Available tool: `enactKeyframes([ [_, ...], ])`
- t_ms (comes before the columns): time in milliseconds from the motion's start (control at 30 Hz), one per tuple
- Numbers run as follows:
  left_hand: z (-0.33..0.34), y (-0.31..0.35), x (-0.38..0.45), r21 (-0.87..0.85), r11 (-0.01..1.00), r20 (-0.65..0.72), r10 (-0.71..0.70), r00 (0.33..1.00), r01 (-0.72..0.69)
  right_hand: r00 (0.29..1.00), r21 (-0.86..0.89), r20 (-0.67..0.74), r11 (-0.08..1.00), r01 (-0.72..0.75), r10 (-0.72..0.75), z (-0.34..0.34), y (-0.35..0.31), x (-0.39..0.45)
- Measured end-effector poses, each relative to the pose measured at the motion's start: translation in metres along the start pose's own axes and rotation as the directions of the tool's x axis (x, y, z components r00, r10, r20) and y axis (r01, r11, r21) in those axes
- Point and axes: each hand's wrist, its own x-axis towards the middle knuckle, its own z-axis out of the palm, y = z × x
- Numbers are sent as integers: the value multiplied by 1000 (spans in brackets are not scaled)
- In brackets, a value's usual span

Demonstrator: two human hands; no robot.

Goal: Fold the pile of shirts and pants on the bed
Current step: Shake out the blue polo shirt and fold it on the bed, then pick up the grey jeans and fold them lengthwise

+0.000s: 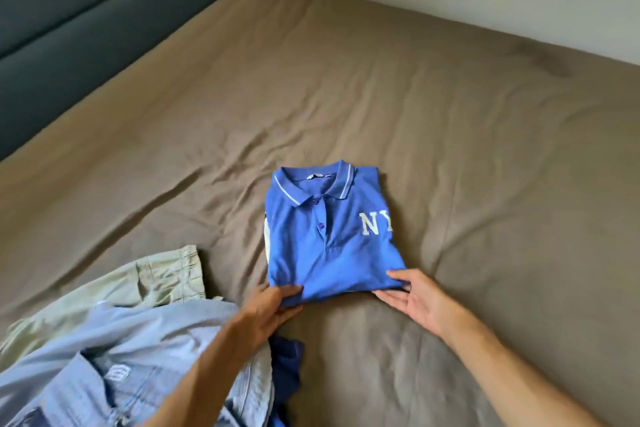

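Pile of shirts and pants (114, 350), still unfolded, fills the near left corner of the bed (433, 121): I make out pale green trousers (152, 282), a light blue striped shirt (145, 340) over them and a scrap of dark blue cloth (285, 364). Just beyond it lies the folded blue polo shirt (332, 236), collar away from me, its long axis running from me toward the wall. Both hands meet its near hem. My left hand (273, 305) pinches the left corner, thumb on top; my right hand (412, 295) has the right corner between thumb and nearly straight fingers. I judge the left hand nearer the pile for the next garment.
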Motion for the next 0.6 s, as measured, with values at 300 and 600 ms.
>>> enactKeyframes([
  [300, -6, 16, -11, -16, 998, 65, 61, 996, -60, 976, 138, -35, 967, 216, -213, 22, 15, -8],
  [600, -38, -9, -19, 155, 988, 1, 4, 1000, -4, 989, 23, -112, 995, 100, -97, 5, 51, -20],
])
